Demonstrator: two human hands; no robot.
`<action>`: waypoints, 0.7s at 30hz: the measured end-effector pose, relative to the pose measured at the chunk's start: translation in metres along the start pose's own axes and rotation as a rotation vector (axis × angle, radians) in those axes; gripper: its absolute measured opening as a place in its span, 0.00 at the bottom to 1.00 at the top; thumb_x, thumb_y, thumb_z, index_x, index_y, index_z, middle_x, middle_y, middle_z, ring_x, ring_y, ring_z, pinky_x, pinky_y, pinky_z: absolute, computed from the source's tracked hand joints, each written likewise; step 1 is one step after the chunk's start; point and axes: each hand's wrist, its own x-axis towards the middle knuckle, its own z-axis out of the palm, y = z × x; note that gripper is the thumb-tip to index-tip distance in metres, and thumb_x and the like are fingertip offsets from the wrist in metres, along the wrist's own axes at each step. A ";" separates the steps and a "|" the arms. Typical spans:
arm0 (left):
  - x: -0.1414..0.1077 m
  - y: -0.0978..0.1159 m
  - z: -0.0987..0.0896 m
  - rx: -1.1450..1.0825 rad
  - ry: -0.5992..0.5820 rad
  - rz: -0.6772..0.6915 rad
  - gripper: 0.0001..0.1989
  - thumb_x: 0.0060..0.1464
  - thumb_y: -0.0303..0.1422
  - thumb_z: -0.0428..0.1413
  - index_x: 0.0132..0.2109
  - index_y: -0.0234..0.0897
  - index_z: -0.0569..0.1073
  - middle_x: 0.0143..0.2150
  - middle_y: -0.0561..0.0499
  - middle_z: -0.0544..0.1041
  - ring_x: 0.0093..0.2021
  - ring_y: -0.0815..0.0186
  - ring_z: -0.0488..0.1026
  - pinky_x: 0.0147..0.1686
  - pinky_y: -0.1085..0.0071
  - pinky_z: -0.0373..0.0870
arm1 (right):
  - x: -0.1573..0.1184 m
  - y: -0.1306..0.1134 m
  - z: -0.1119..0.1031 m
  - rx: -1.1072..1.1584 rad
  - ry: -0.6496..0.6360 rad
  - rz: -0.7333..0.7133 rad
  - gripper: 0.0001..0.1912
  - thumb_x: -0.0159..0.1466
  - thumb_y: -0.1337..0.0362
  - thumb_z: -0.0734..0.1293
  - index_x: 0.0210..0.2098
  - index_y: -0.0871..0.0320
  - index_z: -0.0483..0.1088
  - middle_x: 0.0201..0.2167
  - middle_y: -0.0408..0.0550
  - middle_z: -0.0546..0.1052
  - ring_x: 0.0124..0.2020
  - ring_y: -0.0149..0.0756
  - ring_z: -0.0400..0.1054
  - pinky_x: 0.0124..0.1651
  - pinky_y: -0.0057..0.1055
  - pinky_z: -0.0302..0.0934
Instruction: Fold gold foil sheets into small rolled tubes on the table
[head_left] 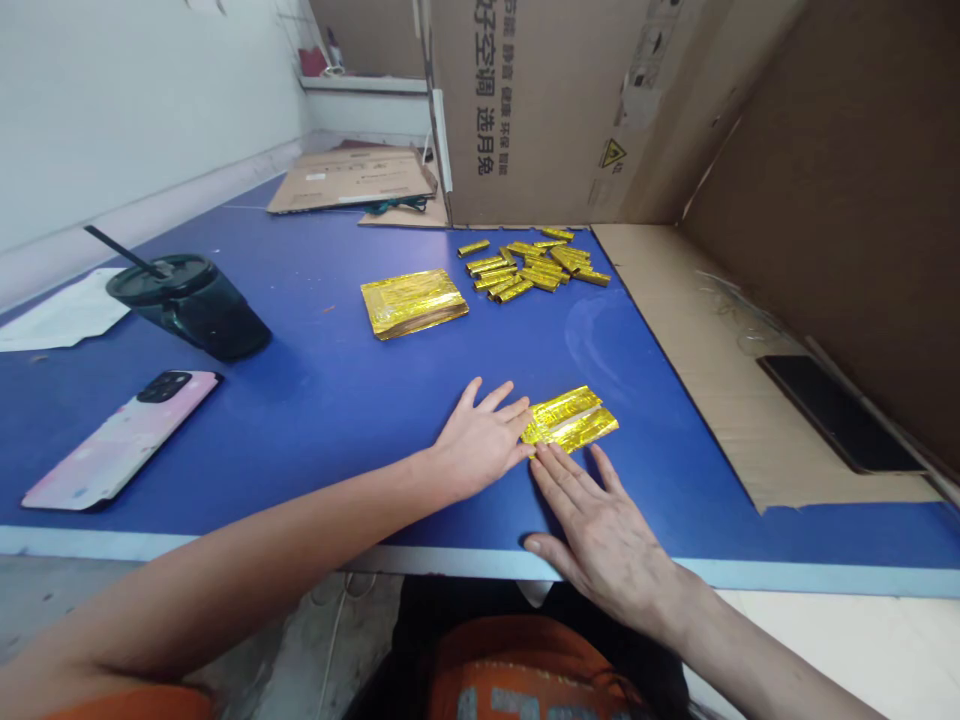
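Along the near edge of the blue table (315, 400), I see the two bare hands meet at a gold foil sheet (574, 425). The sheet lies flat on the tabletop, with folded strips along its length and a paler band between them. The right hand (600, 530) is open, palm down, its fingertips at the near left corner of the foil and its thumb spread out toward the table edge. The left hand (484, 440) is open too, fingers fanned, the tips of some on the sheet's left end. I see neither hand closed around anything.

Off to the left I make out a phone in a pink and white case (124, 440), camera side up, and beyond it a dark lidded cup (199, 305) with a straw, near a white paper (64, 310). To the right, a black phone (840, 412) lies on a cardboard sheet (675, 330).

Farther out, past the left hand, sits a wider gold foil piece (415, 303). Beyond it and to the right, I see a loose pile of small gold rolls (532, 265), some overlapping. Behind them stands a printed cardboard panel (555, 120), and flat cardboard (352, 180) lies at the far left.
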 end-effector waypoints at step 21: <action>-0.018 0.002 -0.005 -0.063 -0.100 0.069 0.30 0.56 0.49 0.35 0.59 0.34 0.54 0.60 0.44 0.56 0.61 0.58 0.48 0.55 0.54 0.43 | 0.012 -0.012 0.002 -0.016 -0.023 0.064 0.30 0.60 0.49 0.54 0.54 0.64 0.59 0.57 0.60 0.57 0.58 0.48 0.48 0.56 0.55 0.40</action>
